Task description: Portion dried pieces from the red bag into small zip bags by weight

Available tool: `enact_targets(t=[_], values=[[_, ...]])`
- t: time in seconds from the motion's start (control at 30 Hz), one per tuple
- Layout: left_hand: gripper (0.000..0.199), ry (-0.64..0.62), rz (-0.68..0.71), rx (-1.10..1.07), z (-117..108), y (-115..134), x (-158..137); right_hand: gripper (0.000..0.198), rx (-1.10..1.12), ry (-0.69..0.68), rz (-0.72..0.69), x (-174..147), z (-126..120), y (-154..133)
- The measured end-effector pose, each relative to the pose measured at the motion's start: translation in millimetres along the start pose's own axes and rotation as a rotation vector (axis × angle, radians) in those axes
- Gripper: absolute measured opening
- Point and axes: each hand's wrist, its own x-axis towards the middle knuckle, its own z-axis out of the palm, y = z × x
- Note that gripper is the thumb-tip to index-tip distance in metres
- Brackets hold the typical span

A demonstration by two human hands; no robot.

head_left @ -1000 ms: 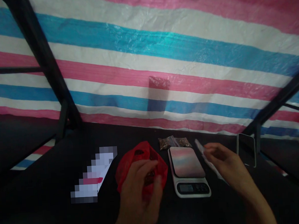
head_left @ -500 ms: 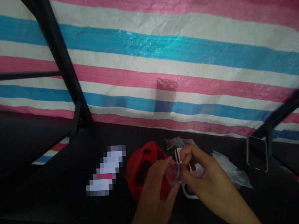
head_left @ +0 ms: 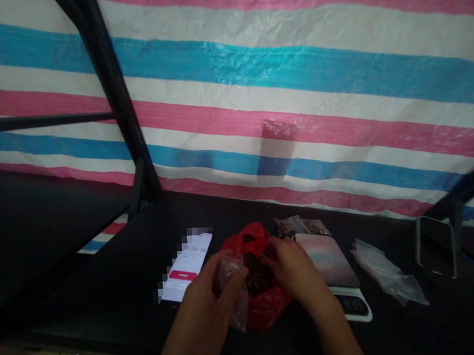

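My left hand (head_left: 215, 292) is closed around a small clear plastic bag (head_left: 239, 310), held against the left side of a red plastic bag (head_left: 269, 305). The red bag stands open, with small dark brown pieces (head_left: 256, 274) inside. My right hand (head_left: 291, 267) reaches over the right side of its opening. Its fingers are bent together at the brown pieces; what they pinch, if anything, is hidden. Just right of that hand lies a kitchen scale (head_left: 329, 260) with a pale plate and a dark panel.
Small clear bags of brown pieces (head_left: 301, 226) lie behind the scale. Flat clear bags (head_left: 389, 273) are at its right. A lit phone showing a timer (head_left: 186, 267) lies left, and a pale-framed dark device (head_left: 435, 246) right. Black metal posts (head_left: 119, 99) and striped sheeting (head_left: 237, 108) border the black table (head_left: 108, 306).
My hands were together over the scale's left part with the clear bag between them. Now they are apart: the left keeps the bag, the right is at the red bag's opening. The view has shifted.
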Motion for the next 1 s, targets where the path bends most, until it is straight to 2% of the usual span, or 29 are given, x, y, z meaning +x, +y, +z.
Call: enact_targets(t=[0.07, 0.13, 0.23, 0.33, 0.47, 0.6, 0.7, 0.83, 0.9, 1.0], values=[[0.032, -0.122, -0.026, 0.104, -3.5, -11.5, -3.9, 0.031, -0.02, -0.014, -0.046, -0.2, 0.1, 0.1], [0.025, -0.169, -0.032, 0.108, -5.1, -20.2, -6.6, 0.039, -0.019, -0.027, -0.114, -3.1, -2.5, 1.4], [0.028, -0.163, -0.009, -0.004, -4.5, -24.7, -6.2, 0.053, 0.015, -0.063, -0.147, -7.6, -3.7, 2.5], [0.042, -0.165, -0.011, -0.179, -1.2, -24.5, -2.4, 0.06, 0.099, -0.077, -0.16, -7.8, 1.4, 0.2], [0.058, -0.086, -0.102, -0.319, 2.9, -29.1, 0.4, 0.053, 0.275, -0.094, -0.206, -3.7, 10.7, -3.6], [0.061, -0.023, -0.108, -0.362, 3.5, -34.6, 1.3, 0.045, 0.516, -0.137, -0.217, -0.9, 16.8, -3.3], [0.06, -0.007, -0.058, -0.285, 1.2, -30.9, 2.4, 0.039, 0.672, -0.16, -0.169, 0.7, 16.8, 0.6], [0.059, 0.134, 0.051, -0.087, -1.9, -21.0, 2.0, 0.033, 0.836, -0.153, -0.123, 1.8, 8.0, 11.4], [0.059, 0.189, 0.136, 0.017, -0.5, -19.5, 1.9, 0.03, 0.913, -0.13, -0.137, -0.4, 0.2, 16.9], [0.049, 0.157, 0.254, 0.185, 6.7, -21.5, 4.2, 0.025, 0.969, -0.087, -0.203, -8.5, -13.8, 20.1]])
